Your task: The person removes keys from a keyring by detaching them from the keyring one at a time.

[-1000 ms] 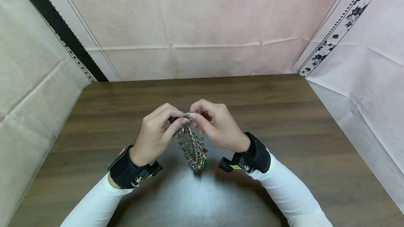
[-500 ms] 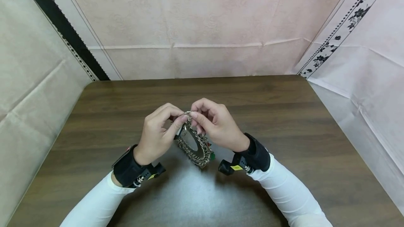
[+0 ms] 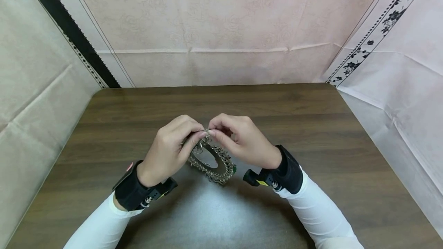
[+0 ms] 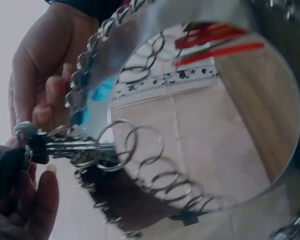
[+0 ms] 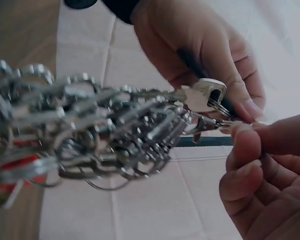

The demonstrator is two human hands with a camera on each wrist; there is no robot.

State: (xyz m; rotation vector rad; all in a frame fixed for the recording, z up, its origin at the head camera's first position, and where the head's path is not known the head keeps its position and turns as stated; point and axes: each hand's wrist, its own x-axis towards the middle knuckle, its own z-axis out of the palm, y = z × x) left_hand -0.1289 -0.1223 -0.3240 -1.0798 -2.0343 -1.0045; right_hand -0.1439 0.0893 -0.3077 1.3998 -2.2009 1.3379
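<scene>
A round mirror (image 4: 215, 125) in a wide silvery rim, edged with many small metal rings (image 3: 226, 160), hangs below both hands over the table. My left hand (image 3: 169, 147) pinches the top of the bunch between thumb and forefinger, beside a black piece (image 4: 10, 170). Opposite it, my right hand (image 3: 243, 141) pinches a small metal ring at the same spot, fingertips close to the left ones. A silver key (image 5: 202, 95) hangs from rings by the left fingers in the right wrist view. Red and green bits show among the rings.
Below the hands is a brown wooden table (image 3: 283, 114) with rounded far corners. Pale cloth (image 3: 221, 30) with patterned borders stands behind and on both sides. Each wrist wears a black strap (image 3: 136, 187) with a small camera.
The hanging bunch has turned, so the mirror that was edge-on now shows its face upward. Both hands have dipped slightly, still pinching at the top.
</scene>
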